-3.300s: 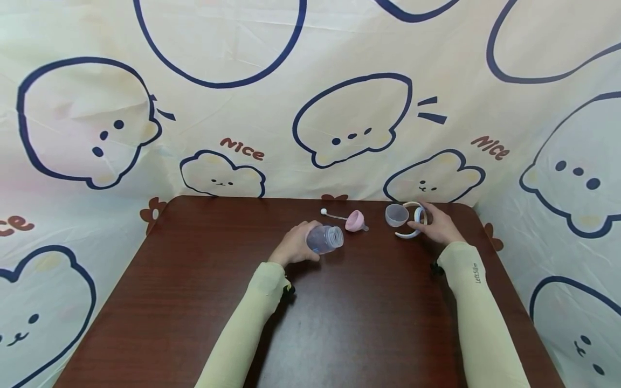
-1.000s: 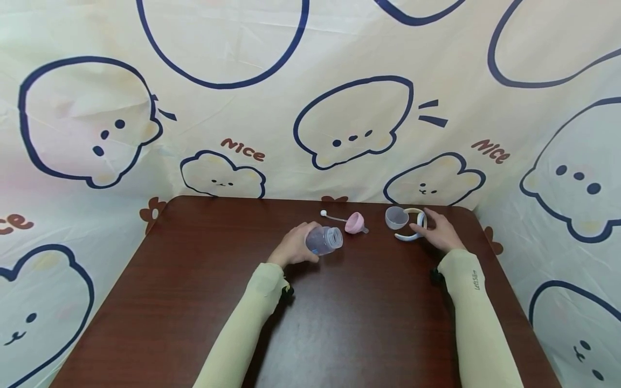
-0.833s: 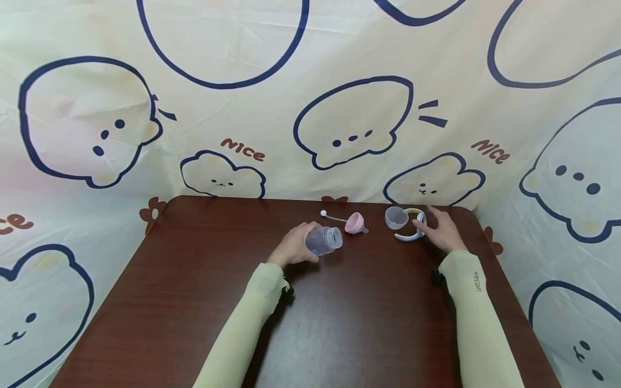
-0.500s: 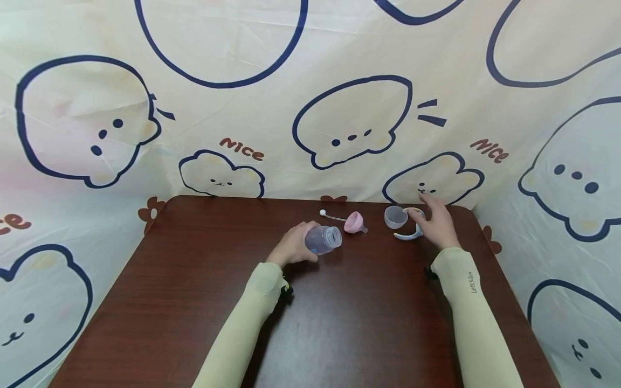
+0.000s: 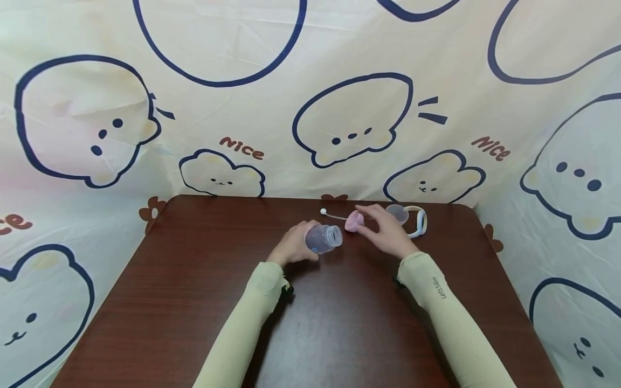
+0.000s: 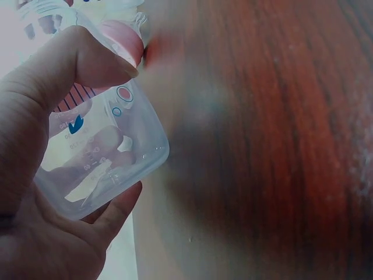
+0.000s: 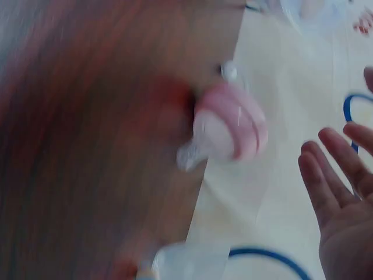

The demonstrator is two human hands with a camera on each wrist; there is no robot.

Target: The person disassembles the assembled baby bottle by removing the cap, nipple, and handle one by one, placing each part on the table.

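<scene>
Clear bluish plastic bottle (image 5: 324,238) – blue and red print; pink silicone spout piece (image 5: 354,221); dark red-brown wooden tabletop (image 5: 194,280); cream backdrop cloth (image 5: 242,97) – navy cartoon outlines.

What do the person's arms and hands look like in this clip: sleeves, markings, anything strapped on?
Both arms wear snug pale yellow-green sleeves down to the wrists. The right sleeve carries small dark lettering running along the forearm; the left sleeve shows none. A small black fitting sits at each wrist. The left hand and right hand are bare, with no gloves or rings visible.

bare table (image 5: 339,323) nearside, clear cap (image 5: 399,212) far right
</scene>
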